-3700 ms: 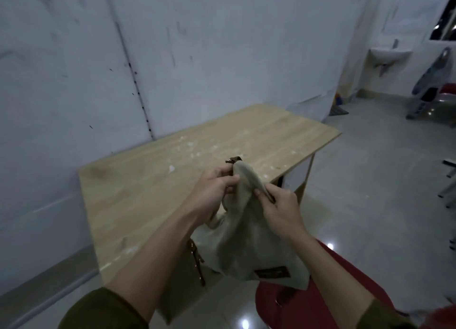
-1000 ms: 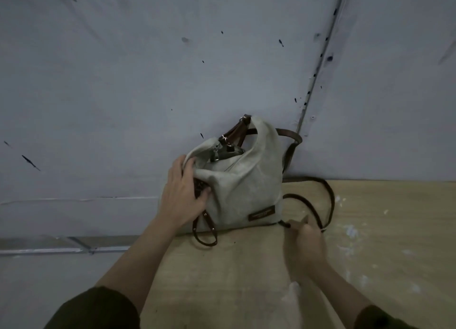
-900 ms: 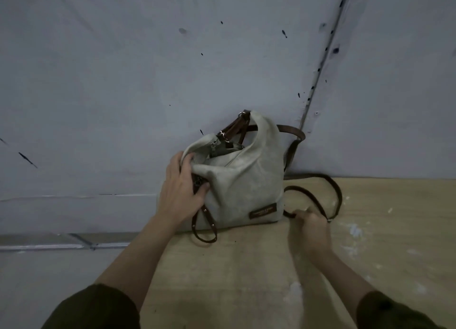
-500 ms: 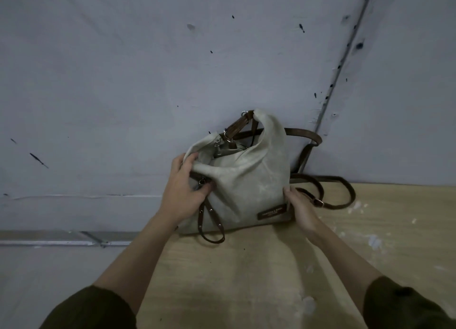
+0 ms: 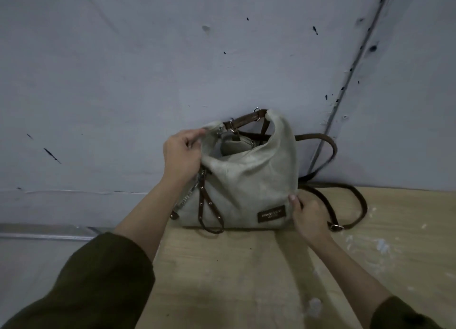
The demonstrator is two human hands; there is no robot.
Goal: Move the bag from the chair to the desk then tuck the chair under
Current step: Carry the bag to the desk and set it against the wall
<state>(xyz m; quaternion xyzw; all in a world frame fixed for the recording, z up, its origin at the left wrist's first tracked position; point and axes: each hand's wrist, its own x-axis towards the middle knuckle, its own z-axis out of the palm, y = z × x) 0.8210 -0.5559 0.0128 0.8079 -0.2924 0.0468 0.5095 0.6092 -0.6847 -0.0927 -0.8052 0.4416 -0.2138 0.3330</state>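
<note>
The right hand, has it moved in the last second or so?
Yes. The right hand left the brown strap on the desk and shifted toward the bag's lower corner.

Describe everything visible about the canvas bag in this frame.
The pale grey-beige canvas bag with brown leather straps stands upright on the light wooden desk, its back against the grey wall. Its top gapes open, showing a small pouch inside. A dark label sits low on the front; a zip runs down its left side. The left hand grips the rim; the right hand touches the lower right corner.
</note>
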